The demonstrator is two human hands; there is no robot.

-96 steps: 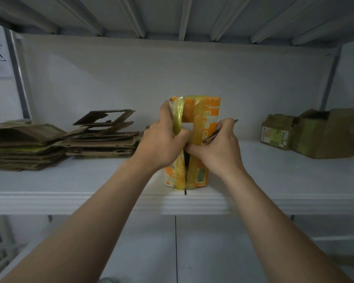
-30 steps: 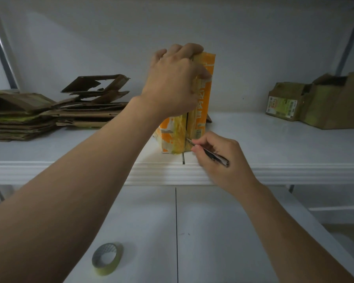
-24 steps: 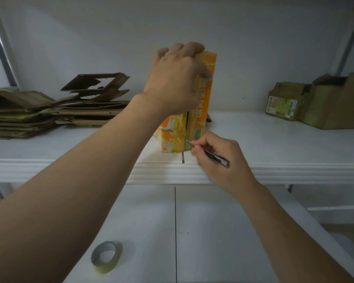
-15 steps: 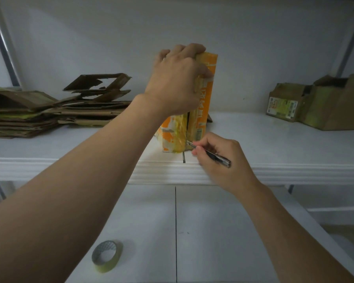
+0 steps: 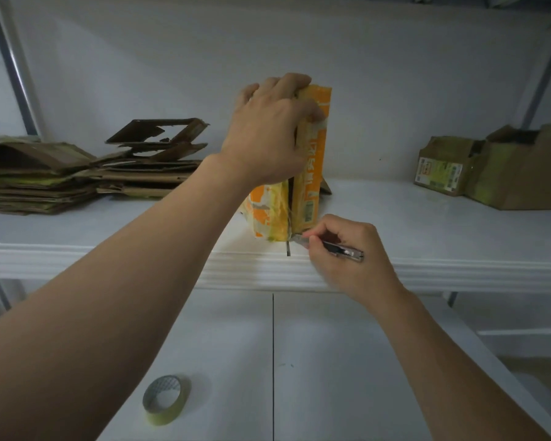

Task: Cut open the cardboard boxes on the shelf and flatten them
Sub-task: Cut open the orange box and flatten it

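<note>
Left grip (image 5: 268,135) clasps orange box (image 5: 312,173) top | right grip (image 5: 347,262) pinches cutter (image 5: 344,249)

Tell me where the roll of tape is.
In the head view, the roll of tape sits at lower left on the white surface below the shelf.

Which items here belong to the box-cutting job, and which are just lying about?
Job: orange box, held upright by the left hand; cutter in the right hand; brown boxes at right; flattened cardboard stack at left.
Lying about: tape roll on the lower shelf.
</note>
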